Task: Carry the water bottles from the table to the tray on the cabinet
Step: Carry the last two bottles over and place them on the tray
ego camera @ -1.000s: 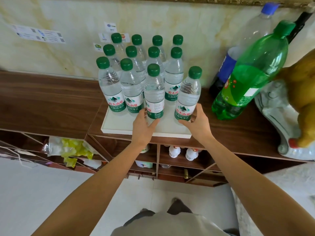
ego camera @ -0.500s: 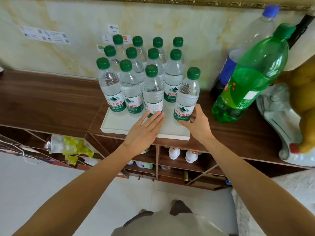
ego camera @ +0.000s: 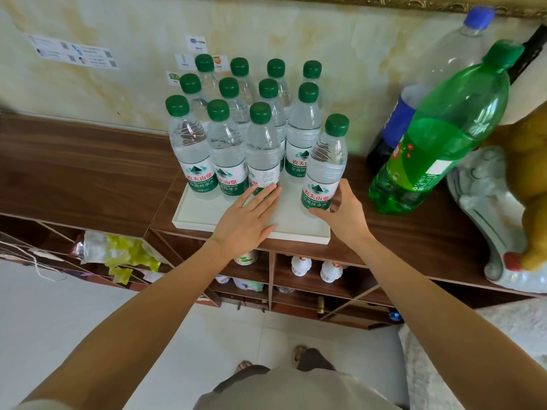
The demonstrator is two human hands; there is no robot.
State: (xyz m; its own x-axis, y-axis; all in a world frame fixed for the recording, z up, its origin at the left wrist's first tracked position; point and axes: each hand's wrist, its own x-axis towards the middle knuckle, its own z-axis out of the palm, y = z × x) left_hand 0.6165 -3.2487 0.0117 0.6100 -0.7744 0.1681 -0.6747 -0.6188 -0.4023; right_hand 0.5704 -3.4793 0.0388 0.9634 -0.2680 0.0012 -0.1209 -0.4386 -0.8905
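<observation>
Water bottles (ego camera: pixel 260 143) standing upright in close rows on white tray (ego camera: pixel 299 232), green caps up, tray on brown wooden cabinet (ego camera: pixel 88 173) against the wall. Left hand (ego camera: pixel 245 220) laid flat over the tray's near edge, fingers (ego camera: pixel 263 196) straight and together, gripping nothing; fingertips touching the base of the middle front bottle (ego camera: pixel 262 161), with two more front bottles just left of those fingertips. Right hand (ego camera: pixel 344 214) beside the tray's right near corner, thumb and fingers curled round the base of a single bottle (ego camera: pixel 324 170) standing upright on the tray, thumb on its near side, fingers round its right side; how firmly pressed, impossible to tell. That bottle slightly apart from the rows, nearer than the back-right bottles, bare tray between it and the left fingertips. Further right of the right fingers, off the tray: large green soda bottle (ego camera: pixel 444 137), looking tilted toward the wall, and behind it a large clear bottle with blue cap (ego camera: pixel 438 57) and blue label. Beyond those, at the far right, a white and yellow ceramic figure (ego camera: pixel 503 208) on the cabinet top. Below both hands, open shelves with small white bottles (ego camera: pixel 300 266). Lower left of the left hand, crumpled plastic packaging (ego camera: pixel 115 253) on a shelf. Above the fingertips, small stickers (ego camera: pixel 195 44) on the marbled wall.
</observation>
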